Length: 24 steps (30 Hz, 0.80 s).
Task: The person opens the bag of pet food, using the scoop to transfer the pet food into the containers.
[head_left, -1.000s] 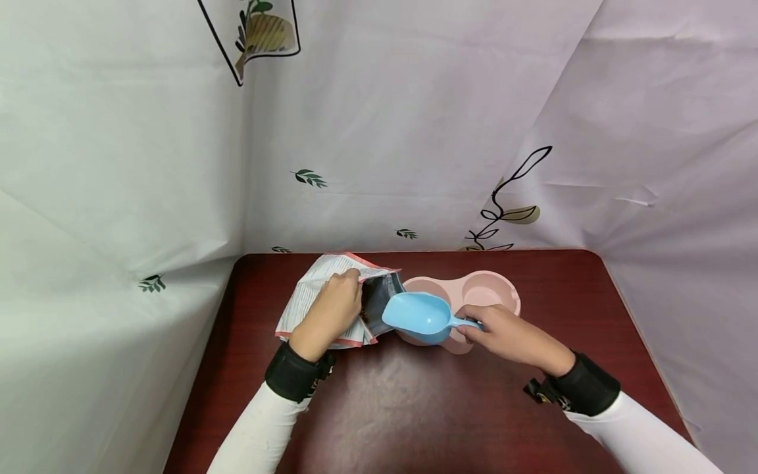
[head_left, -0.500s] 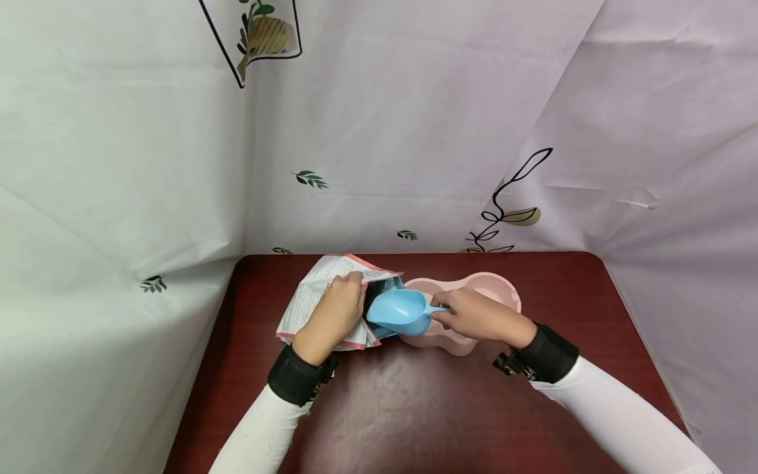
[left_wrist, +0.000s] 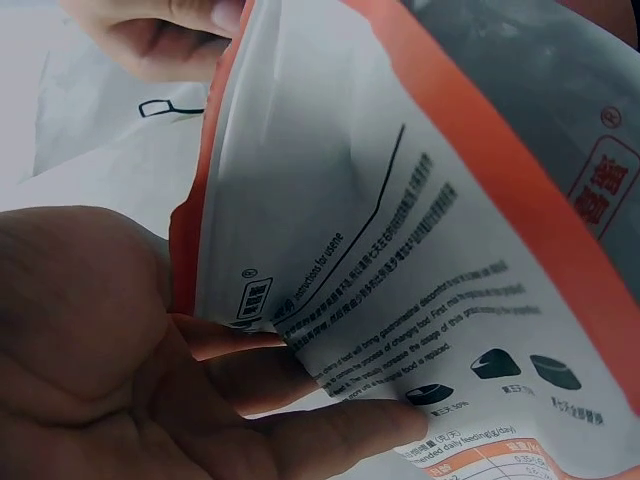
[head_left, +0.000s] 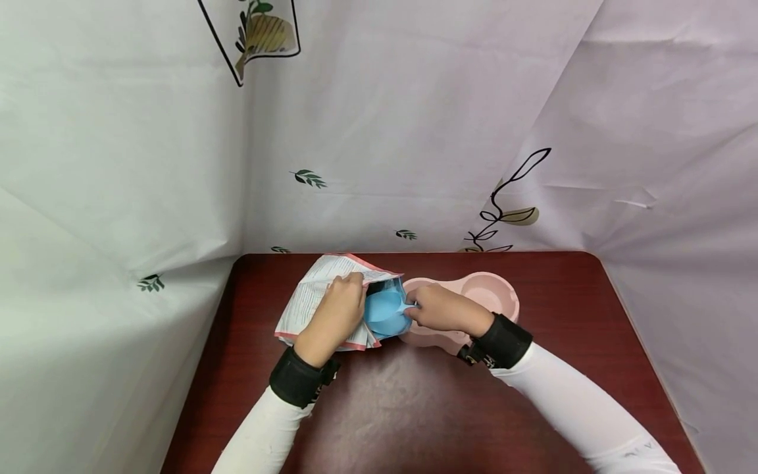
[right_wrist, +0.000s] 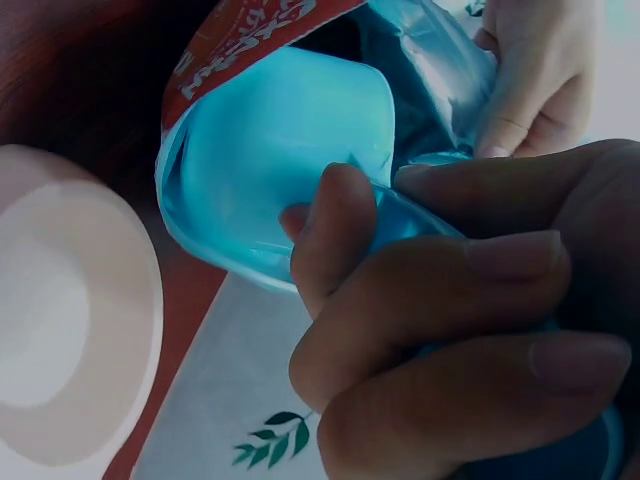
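Starting far left, a leaf print [head_left: 151,283] on the pale wall cloth [head_left: 379,118], then the dark red-brown table [head_left: 385,408], and straight onto the bag [head_left: 314,289]! It lies at the table's far left, white with red-orange edging and dense small print, its mouth gaping toward the right. The left hand [head_left: 333,308] is right on it, grip clamped on the bag's edge at that mouth, a black band [head_left: 299,378] at the wrist above a white sleeve. Next along, the light-blue scoop [head_left: 385,315]: its broad end sits inside the bag's mouth, framed by the silvery lining. What lies deeper in the bag is too dark to tell. And here's the right hand [head_left: 441,308], fingers curled round the scoop's handle, grip clamped firmly there, with another black band [head_left: 502,341] behind it. Below that hand and out to its right, the pink dish [head_left: 488,289] rests on the table just beside the bag, its round hollow in plain sight. Above it, a line-drawn plant [head_left: 503,210] climbs the cloth.
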{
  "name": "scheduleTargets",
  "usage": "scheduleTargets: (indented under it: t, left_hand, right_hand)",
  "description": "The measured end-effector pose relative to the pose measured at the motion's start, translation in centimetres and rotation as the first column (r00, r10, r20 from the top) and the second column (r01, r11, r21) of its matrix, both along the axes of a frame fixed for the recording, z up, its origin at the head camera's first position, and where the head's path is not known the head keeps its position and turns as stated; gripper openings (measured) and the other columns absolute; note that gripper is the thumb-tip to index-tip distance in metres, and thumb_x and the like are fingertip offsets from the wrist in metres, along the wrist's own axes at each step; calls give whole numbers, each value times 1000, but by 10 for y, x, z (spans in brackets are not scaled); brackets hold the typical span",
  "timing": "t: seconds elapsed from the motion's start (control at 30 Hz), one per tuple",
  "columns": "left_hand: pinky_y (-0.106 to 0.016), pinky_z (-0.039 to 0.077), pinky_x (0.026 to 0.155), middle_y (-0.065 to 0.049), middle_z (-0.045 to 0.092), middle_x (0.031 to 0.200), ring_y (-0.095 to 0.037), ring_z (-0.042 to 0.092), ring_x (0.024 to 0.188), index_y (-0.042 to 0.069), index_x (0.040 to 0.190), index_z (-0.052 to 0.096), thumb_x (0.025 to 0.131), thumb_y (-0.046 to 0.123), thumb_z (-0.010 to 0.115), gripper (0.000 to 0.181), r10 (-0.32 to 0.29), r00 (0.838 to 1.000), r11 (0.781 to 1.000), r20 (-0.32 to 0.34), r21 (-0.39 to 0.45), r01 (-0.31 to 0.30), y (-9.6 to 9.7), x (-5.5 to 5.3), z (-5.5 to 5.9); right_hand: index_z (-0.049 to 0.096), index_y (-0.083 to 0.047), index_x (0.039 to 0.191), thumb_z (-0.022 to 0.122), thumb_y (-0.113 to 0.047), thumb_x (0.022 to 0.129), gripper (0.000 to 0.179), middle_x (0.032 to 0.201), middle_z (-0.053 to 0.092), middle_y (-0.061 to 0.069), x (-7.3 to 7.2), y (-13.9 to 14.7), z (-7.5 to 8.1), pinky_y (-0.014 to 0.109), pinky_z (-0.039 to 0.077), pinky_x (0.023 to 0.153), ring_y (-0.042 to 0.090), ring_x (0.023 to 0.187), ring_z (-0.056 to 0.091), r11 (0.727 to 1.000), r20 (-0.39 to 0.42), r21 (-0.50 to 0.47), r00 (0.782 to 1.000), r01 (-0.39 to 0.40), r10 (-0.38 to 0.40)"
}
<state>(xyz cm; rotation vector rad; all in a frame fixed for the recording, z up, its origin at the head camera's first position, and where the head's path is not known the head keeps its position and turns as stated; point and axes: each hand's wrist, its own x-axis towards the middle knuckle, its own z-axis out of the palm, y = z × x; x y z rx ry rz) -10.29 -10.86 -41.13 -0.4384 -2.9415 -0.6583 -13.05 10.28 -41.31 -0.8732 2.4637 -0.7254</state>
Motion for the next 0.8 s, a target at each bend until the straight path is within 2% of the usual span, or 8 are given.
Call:
scheduleTargets:
  t: [0.17, 0.4, 0.5, 0.7, 0.8]
  left_hand:
    - [-49, 55, 77, -19, 71, 94, -34, 60, 82, -4, 101, 64, 99, 11, 52, 19, 1, 1000, 1000, -17, 4, -1, 0, 0, -1]
    - [-48, 56, 76, -19, 71, 96, -34, 61, 83, -3, 103, 64, 100, 11, 51, 20, 3, 1000, 1000, -19, -8, -3, -1, -1, 0]
    - [-48, 56, 76, -20, 71, 96, -34, 61, 83, -4, 104, 64, 100, 11, 51, 21, 2, 1000, 1000, -19, -10, -3, -1, 0, 0]
    - [-49, 55, 77, -20, 71, 98, -35, 61, 83, -3, 104, 64, 100, 11, 51, 20, -3, 1000, 1000, -22, -1, 3, -1, 1, 0]
    - [-50, 55, 73, -19, 71, 92, -35, 60, 80, -2, 100, 64, 100, 10, 52, 17, -8, 999, 1000, -43, -3, 8, -1, 1, 0]
  right_hand:
    - [53, -12, 67, 57, -16, 95, 29, 57, 40, -5, -1, -11, -7, 25, 31, 54, 9, 52, 39, 998, -59, 48, 997, -40, 43]
    - [52, -13, 66, 58, -19, 95, 30, 57, 39, -4, 0, -16, -10, 26, 31, 53, 12, 52, 40, 997, -54, 74, 999, -1, 5]
    - [51, -13, 64, 59, -18, 94, 32, 57, 39, -4, 1, -17, -10, 26, 31, 52, 12, 52, 39, 998, -62, 67, 998, 9, -5]
    - [55, -11, 69, 59, -17, 95, 27, 57, 40, -3, 4, -21, -17, 26, 33, 52, 12, 52, 42, 999, -17, 30, 999, 44, -44]
    - [56, -10, 71, 59, -18, 95, 26, 56, 39, -3, 5, -25, -24, 26, 33, 52, 11, 51, 42, 998, -12, 3, 998, 65, -65]
